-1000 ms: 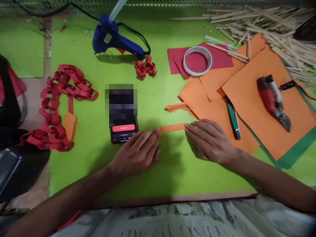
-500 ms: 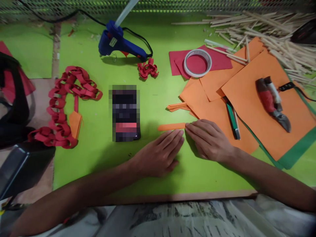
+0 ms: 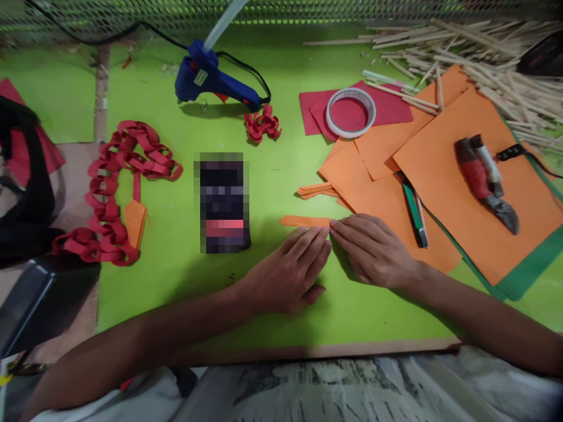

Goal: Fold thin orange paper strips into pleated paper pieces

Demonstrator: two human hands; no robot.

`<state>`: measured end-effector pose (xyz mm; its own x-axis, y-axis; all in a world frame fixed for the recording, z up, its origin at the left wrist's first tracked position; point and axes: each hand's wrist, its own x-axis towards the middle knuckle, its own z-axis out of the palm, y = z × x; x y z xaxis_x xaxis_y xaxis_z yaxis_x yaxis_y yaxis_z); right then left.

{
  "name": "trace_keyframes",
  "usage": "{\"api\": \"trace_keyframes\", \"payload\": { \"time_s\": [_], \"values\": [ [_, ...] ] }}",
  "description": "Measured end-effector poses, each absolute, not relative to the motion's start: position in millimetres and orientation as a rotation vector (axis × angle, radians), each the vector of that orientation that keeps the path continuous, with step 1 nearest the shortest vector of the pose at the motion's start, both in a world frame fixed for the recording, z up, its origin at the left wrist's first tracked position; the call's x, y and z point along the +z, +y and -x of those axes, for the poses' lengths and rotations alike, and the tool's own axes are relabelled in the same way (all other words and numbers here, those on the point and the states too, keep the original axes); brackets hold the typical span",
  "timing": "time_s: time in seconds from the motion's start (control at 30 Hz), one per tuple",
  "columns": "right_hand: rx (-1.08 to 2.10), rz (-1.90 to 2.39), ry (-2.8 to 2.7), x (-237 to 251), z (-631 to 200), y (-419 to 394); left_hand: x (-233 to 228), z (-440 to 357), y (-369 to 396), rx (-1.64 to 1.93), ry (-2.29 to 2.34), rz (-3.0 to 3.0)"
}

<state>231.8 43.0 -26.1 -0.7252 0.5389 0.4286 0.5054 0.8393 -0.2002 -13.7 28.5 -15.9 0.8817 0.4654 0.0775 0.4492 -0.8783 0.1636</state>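
Note:
A narrow folded orange paper strip (image 3: 303,221) with a pointed left end lies flat on the green table. Along its lower edge, near the right end, rest the outstretched fingertips of my left hand (image 3: 290,269); the thumb is apart from them. My right hand (image 3: 376,249) holds the strip's right end down with its fingertips pressed together, the thumb hidden beneath. Just beyond the strip sit several folded orange strips (image 3: 314,190), partly against the orange paper sheets (image 3: 360,176). A phone (image 3: 224,202) with a blurred screen lies left of my hands.
A blue glue gun (image 3: 200,73) stands at the back near a small red paper piece (image 3: 263,124). On the left lies a red paper chain (image 3: 103,199). To the right are a tape roll (image 3: 350,112), a green cutter (image 3: 414,211), red-handled pruners (image 3: 486,181) and wooden sticks (image 3: 505,88).
My left fingertips have slid slightly up and right along the strip, and its left end shows wider with a pointed tip. My right hand has stayed in place.

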Motion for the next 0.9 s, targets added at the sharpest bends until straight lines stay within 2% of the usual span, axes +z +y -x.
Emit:
{"api": "trace_keyframes", "payload": {
  "time_s": [0.9],
  "values": [
    [0.108, 0.798, -2.526, -27.8, -231.6, 41.5, -13.1, 9.8, 25.0, 0.118, 0.743, -2.967]
  ]
}}
